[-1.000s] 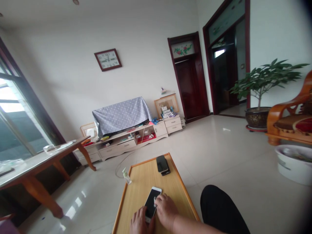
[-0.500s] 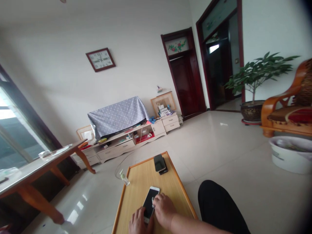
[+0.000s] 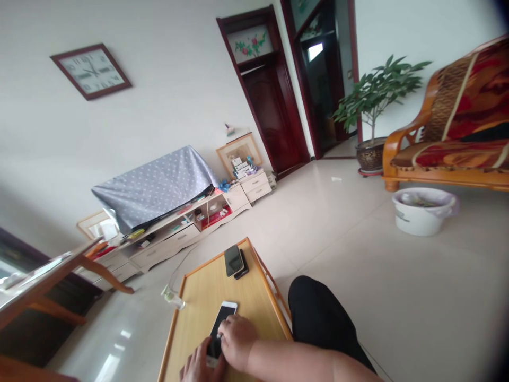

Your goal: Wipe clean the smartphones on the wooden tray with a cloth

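A white smartphone point(image 3: 226, 310) with a dark screen lies face up on a small wooden table point(image 3: 199, 297). My left hand point(image 3: 201, 365) grips the phone's near end, thumb on one side and fingers on the other. Closed in a pinch, my right hand point(image 3: 238, 340) rests over the middle of the screen. A small pale bit shows at its fingertips, too little to name. Beyond the hands, a dark phone point(image 3: 233, 260) lies partly on top of another dark flat device point(image 3: 244, 267). A clear pump bottle point(image 3: 173, 298) stands at the table's left edge.
My knee point(image 3: 318, 313) in black trousers is right of the table. A white bucket point(image 3: 417, 217) stands farther right, before a wooden sofa point(image 3: 392, 159) and a potted plant point(image 3: 371, 154). A long table point(image 3: 43, 286) is at left; a low cabinet point(image 3: 159, 254) lines the wall.
My view has swung to the right, so the room and small table appear shifted left. Both hands stay at the white smartphone, with the right still pinched over its screen.
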Action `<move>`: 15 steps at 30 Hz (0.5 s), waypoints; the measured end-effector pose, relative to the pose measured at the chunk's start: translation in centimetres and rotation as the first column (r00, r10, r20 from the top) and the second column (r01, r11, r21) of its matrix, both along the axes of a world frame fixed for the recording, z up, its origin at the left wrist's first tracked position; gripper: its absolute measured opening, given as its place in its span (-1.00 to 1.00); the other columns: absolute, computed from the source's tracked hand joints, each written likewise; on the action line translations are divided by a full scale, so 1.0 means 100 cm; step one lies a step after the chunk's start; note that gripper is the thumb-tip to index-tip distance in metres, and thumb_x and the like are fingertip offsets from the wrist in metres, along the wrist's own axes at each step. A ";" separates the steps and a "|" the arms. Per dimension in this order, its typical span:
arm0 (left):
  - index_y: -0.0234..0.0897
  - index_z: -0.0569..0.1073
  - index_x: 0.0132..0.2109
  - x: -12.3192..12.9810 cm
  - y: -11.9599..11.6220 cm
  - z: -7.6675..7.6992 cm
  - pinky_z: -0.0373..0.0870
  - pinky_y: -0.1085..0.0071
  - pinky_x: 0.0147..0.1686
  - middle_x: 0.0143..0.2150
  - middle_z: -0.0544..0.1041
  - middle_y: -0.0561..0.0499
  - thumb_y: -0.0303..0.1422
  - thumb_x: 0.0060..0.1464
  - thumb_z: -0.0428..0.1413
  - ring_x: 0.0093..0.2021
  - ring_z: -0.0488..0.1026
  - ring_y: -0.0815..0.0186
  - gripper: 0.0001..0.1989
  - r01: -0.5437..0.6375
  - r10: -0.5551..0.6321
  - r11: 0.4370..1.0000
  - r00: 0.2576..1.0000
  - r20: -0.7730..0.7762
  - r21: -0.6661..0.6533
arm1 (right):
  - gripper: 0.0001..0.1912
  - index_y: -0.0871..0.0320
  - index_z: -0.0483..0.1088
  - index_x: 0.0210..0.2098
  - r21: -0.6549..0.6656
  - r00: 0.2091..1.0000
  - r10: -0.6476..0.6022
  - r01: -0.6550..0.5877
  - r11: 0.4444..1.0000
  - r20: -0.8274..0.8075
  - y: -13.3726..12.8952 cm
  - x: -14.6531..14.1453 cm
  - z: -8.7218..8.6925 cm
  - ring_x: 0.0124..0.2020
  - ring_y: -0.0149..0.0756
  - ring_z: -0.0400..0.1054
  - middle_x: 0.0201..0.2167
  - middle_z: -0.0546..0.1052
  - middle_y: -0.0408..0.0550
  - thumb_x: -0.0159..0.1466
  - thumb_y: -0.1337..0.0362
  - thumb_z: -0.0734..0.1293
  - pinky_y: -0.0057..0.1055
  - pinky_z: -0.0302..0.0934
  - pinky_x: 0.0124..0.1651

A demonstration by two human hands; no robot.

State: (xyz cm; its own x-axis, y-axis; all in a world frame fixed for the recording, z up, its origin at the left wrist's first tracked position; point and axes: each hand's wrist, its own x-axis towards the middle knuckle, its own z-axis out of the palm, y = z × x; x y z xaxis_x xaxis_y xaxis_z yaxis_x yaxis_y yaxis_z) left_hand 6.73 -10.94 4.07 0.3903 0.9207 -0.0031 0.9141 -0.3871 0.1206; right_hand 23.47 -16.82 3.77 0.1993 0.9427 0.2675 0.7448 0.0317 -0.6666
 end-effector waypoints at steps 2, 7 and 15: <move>-0.16 0.32 0.25 0.005 -0.004 0.001 0.23 0.02 0.19 0.17 0.54 -0.16 0.06 0.09 -0.05 0.21 0.41 -0.04 -0.34 -0.021 0.021 1.000 1.000 -0.006 -0.013 | -0.79 0.05 0.50 -0.14 -0.005 1.000 0.005 -0.005 1.000 -0.006 0.002 -0.002 0.000 -0.14 -0.15 0.47 -0.17 0.57 -0.04 0.28 0.26 0.27 -0.30 0.30 -0.10; -0.18 0.28 0.27 0.010 -0.015 -0.006 0.29 0.05 0.14 0.33 0.40 -0.17 0.05 0.16 -0.13 0.29 0.33 -0.02 -0.35 -0.057 0.057 0.997 0.998 -0.003 0.043 | -0.73 0.05 0.48 -0.06 -0.020 1.000 0.003 -0.004 1.000 -0.020 0.009 -0.002 -0.003 -0.20 -0.19 0.49 -0.12 0.57 -0.03 0.30 0.30 0.24 -0.33 0.29 -0.16; -0.18 0.29 0.30 -0.002 -0.005 -0.024 0.29 0.09 0.17 0.38 0.35 -0.12 -0.05 0.20 -0.09 0.32 0.30 0.04 -0.40 -0.083 0.086 0.995 0.995 -0.057 0.055 | -0.80 0.08 0.49 -0.17 0.010 1.000 0.010 -0.010 1.000 0.009 0.005 -0.007 -0.002 -0.25 -0.21 0.47 -0.16 0.56 -0.03 0.26 0.32 0.26 -0.36 0.26 -0.21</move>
